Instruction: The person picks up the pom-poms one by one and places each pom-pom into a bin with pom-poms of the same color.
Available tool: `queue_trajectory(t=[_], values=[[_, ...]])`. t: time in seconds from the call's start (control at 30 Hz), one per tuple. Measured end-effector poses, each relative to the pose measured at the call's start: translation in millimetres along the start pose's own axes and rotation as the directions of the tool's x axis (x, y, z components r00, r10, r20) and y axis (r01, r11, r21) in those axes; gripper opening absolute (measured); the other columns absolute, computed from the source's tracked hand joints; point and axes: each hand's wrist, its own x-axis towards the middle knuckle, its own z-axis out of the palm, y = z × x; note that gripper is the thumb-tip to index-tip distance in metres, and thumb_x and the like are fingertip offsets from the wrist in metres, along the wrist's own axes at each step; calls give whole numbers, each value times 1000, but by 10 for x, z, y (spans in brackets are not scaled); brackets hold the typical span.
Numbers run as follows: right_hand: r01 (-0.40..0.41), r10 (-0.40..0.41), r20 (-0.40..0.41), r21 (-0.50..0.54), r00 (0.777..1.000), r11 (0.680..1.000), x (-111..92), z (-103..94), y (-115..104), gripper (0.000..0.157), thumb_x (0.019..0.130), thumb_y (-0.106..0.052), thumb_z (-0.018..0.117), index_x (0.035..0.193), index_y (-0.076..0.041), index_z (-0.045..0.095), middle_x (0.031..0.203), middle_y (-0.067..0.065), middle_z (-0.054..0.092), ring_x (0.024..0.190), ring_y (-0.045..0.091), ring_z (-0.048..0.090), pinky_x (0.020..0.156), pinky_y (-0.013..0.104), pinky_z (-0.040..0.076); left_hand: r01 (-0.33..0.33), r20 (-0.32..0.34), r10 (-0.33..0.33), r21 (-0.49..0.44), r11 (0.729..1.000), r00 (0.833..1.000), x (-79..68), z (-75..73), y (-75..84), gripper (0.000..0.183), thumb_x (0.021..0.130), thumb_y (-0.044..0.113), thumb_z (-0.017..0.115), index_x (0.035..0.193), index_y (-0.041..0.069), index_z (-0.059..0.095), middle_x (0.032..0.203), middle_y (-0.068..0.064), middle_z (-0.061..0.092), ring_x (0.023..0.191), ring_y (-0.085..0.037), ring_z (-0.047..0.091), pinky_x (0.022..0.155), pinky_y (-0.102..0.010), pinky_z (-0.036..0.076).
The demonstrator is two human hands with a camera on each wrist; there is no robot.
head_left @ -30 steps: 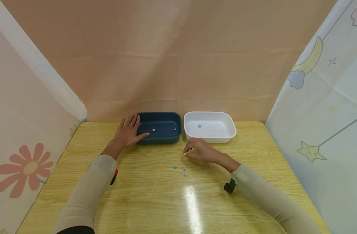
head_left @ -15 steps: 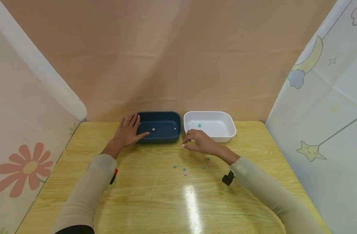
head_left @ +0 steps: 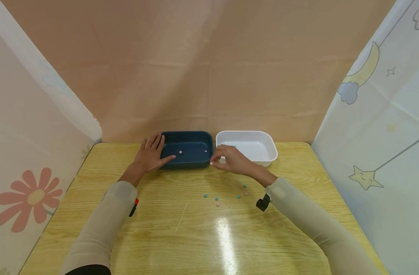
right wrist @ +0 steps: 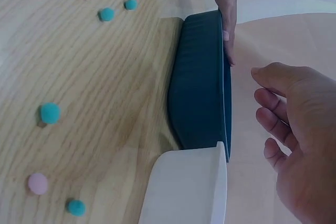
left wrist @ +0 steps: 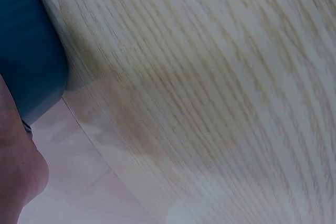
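Observation:
My left hand [head_left: 149, 156] lies spread over the left end of the dark blue basin [head_left: 195, 166], its fingers straight across the rim. Two small pink balls [head_left: 180, 152] lie inside that basin. Between thumb and fingertips my right hand [head_left: 234, 160] pinches another pale pink ball [head_left: 211, 163], held near the basin's right front corner. In the right wrist view the pinched ball is hidden. Beneath and behind the right hand stands the white basin [head_left: 261, 151], with a teal ball [head_left: 235, 146] inside, partly covered by the hand.
Several teal balls [head_left: 216, 199] and two pink balls [head_left: 218, 205] are scattered on the wooden table [head_left: 154, 229] in front of the basins. A brown sheet [head_left: 161, 68] hangs at the back, and patterned cloth walls [head_left: 374, 126] stand at both sides.
The right hand has moved away from the scattered balls, forward and slightly left, carrying the pink ball up to the gap between the basins. The left hand stays put.

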Motion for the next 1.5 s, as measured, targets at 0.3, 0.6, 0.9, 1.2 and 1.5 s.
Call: queue_trajectory(t=[0.3, 0.6, 0.9, 1.2, 1.5], values=[[-10, 10, -4, -4, 1000, 1000, 96, -62, 31, 8, 90, -1, 83, 97, -5, 81, 92, 10, 71, 87, 31, 67, 78, 47, 56, 5, -4, -5, -2, 1000, 1000, 3, 16, -13, 113, 98, 86, 28, 170, 2, 3, 177, -20, 1, 164, -38, 3, 130, -62, 3], [-36, 35, -15, -78, 999, 996, 226, -105, 78, 6, 92, -8, 83, 98, -6, 82, 91, 8, 70, 84, 27, 64, 75, 39, 52, 10, -8, -10, 4, 1000, 1000, 0, 31, -24, 111, 100, 84, 31, 170, 2, 4, 177, -20, 1, 164, -39, 3, 130, -62, 2], [-91, 92, 7, -87, 996, 992, 318, -125, 139, 8, 95, -11, 81, 100, -4, 82, 92, 5, 71, 85, 21, 64, 77, 39, 54, 15, 5, -15, 20, 1000, 1000, -7, 24, 0, 106, 103, 76, 39, 170, 2, 2, 177, -20, 0, 164, -38, 2, 130, -62, 1], [-153, 155, 11, -106, 988, 983, 399, -98, 253, 8, 96, -14, 81, 99, -6, 82, 95, 6, 75, 86, 29, 68, 76, 41, 54, 16, 4, -16, 30, 999, 1000, 9, 13, -3, 107, 103, 76, 39, 170, 2, 3, 177, -20, 1, 164, -38, 3, 130, -63, 2], [-204, 207, 19, -100, 978, 974, 448, -66, 297, 10, 96, -13, 81, 100, -5, 83, 97, 6, 75, 86, 28, 68, 76, 40, 55, 13, 9, -14, 35, 999, 1000, 25, 22, -7, 108, 102, 80, 34, 170, 2, 3, 178, -19, 1, 164, -37, 3, 130, -63, 3]])
